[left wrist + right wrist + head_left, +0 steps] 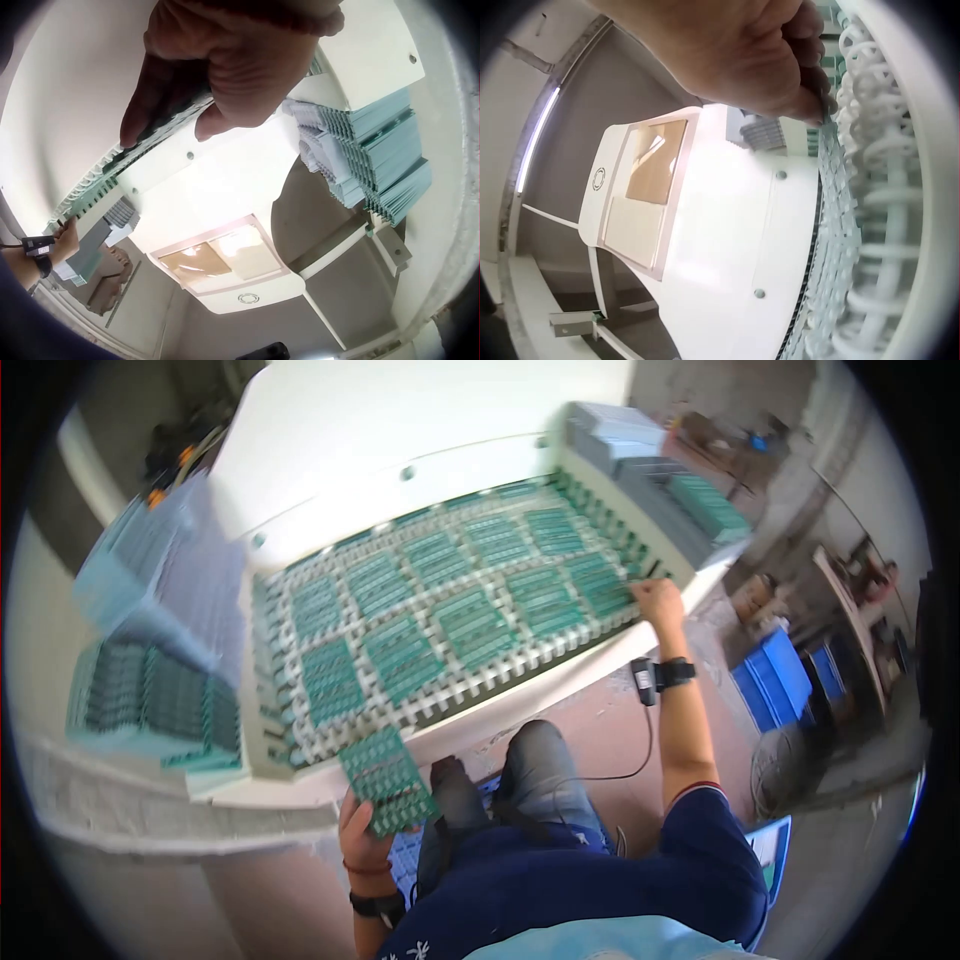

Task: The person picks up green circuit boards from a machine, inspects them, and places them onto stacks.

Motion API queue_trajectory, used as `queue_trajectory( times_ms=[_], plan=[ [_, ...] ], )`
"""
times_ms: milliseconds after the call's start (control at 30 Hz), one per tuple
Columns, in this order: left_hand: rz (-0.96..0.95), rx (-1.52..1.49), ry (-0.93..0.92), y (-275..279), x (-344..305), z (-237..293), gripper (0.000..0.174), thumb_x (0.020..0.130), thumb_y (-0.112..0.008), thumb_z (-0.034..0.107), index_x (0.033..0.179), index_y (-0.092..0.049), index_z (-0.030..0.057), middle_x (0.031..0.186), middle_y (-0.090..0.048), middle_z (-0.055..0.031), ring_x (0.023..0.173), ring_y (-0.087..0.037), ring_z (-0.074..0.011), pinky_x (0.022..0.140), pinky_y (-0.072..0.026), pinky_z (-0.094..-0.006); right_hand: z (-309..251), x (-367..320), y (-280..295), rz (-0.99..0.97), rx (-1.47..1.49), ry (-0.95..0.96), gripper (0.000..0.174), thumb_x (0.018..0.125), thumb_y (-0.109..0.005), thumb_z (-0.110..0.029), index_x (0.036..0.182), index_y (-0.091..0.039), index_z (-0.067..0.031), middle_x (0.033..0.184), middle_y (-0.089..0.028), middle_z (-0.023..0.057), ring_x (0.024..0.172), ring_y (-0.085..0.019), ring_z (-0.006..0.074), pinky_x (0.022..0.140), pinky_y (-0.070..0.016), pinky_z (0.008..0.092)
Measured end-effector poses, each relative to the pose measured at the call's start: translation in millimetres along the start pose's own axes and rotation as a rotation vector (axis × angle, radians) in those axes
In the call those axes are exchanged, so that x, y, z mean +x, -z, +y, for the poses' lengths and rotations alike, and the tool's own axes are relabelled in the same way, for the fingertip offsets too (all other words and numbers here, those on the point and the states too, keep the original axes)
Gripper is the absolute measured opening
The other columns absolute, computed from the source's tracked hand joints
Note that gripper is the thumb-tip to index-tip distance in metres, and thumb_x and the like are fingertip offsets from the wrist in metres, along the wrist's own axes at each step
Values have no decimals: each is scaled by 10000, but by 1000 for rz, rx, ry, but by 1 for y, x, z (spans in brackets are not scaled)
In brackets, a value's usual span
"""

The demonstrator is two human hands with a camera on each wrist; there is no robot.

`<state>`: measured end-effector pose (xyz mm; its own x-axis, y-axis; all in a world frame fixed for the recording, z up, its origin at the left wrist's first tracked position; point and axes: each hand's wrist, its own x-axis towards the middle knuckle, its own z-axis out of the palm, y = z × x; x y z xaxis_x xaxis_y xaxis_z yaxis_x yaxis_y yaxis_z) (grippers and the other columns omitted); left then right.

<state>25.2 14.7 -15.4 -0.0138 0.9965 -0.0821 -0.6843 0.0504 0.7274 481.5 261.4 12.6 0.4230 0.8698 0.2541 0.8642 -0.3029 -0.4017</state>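
Left hand (365, 840): down at the near lip of the machine, fingers and thumb curled round the bottom end of the held panel (388, 780). The left wrist view shows the same firm wrap on its ridged edge (166, 120).
Held panel: green board, long axis running from the body up toward the belt (440, 705), tipped a bit to the right. Its top end sits right at the near edge of the belt, just right of the front-left corner.
Right hand (658, 600): stretched out to the far right end of the belt, fingers bunched with the tips down beside the end panel (605, 585). In the right wrist view the fingertips (821, 112) press at the white links (862, 187). Can't tell whether pinching the board or only touching it.
Key relation: held panel lies below and left of the belt's rows, and the left hand is much the nearer of the two. Right hand is well apart, at the opposite end.
Belt panels (470, 625): green boards laid flat in rows on the white links, long sides mostly running across the belt.
Left racks (150, 695): boards stacked on edge, beside the belt's left end.
Right racks (690, 500): more of the same past the right hand.
Hood (400, 430): plain white cover behind the belt.
Blue crates (775, 680): on the floor to the right.
Writing: no brand, label or lettering readable anywhere, boards too small and blurry.
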Motion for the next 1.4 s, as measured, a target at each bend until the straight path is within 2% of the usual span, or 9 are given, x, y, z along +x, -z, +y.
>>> queue_trajectory(
  times_ms=[100,267,467,500,600,833,933,1067,1400],
  plan=[
    [-77,-72,44,-4,-3,5,644,810,-475,219,1317,-230,-94,1184,-467,-298,1002,-558,-411,561,-578,-512,3,-8,-5,52,-28,-97,251,722,-643,-372,770,-710,-135,745,-649,168,717,-642,328,680,-518,392],
    [-118,3,39,-6,2,3,595,814,-457,194,1296,-258,-91,1148,-481,-280,949,-586,-376,568,-591,-476,-51,-85,-3,-158,466,210,189,741,-664,-300,787,-713,-123,699,-651,114,613,-631,268,584,-494,351],
    [-52,48,-8,-22,10,-2,509,855,-440,143,1279,-284,-92,1141,-494,-259,920,-597,-367,570,-590,-449,-127,-201,-22,-889,1021,653,313,808,-669,-300,921,-652,-8,772,-639,81,706,-597,134,625,-491,286],
    [-69,76,-9,-22,12,-3,497,867,-442,140,1278,-287,-92,1137,-500,-253,918,-597,-364,570,-587,-445,-141,-211,4,-1241,1076,371,305,816,-664,-304,956,-649,-33,730,-612,45,632,-567,85,518,-467,244],
    [-101,84,-13,-19,10,-2,505,871,-474,132,1274,-289,-111,1123,-513,-251,922,-595,-354,648,-577,-457,-153,-245,-28,-1351,1201,359,261,832,-650,-278,883,-633,-22,651,-563,10,527,-536,76,442,-424,214],
    [-3,100,-29,-13,8,-9,468,893,-457,156,1258,-330,-107,1151,-512,-226,935,-597,-308,719,-563,-415,-157,-254,-32,-1326,1140,306,262,840,-642,-259,761,-584,-16,636,-547,1,507,-533,74,443,-423,216],
    [141,59,19,-23,5,-11,470,907,-423,238,1237,-359,-90,1115,-538,-225,901,-613,-335,595,-582,-422,-156,-250,-30,-1235,1169,255,238,844,-640,-248,766,-597,-27,614,-543,-10,496,-520,55,455,-414,194],
    [14,50,180,-20,1,-8,365,933,-365,126,1204,-404,-116,1122,-556,-231,992,-591,-359,716,-572,-454,-153,-247,-31,-1260,1251,126,185,850,-636,-198,918,-647,-27,745,-616,-15,592,-537,31,473,-431,171],
    [86,113,74,-17,1,-2,299,922,-393,72,1136,-480,-118,1025,-607,-220,915,-637,-295,627,-596,-356,-154,-253,-28,-1223,1188,47,181,837,-651,-167,873,-641,10,671,-610,12,554,-554,43,494,-472,188]
  ],
)
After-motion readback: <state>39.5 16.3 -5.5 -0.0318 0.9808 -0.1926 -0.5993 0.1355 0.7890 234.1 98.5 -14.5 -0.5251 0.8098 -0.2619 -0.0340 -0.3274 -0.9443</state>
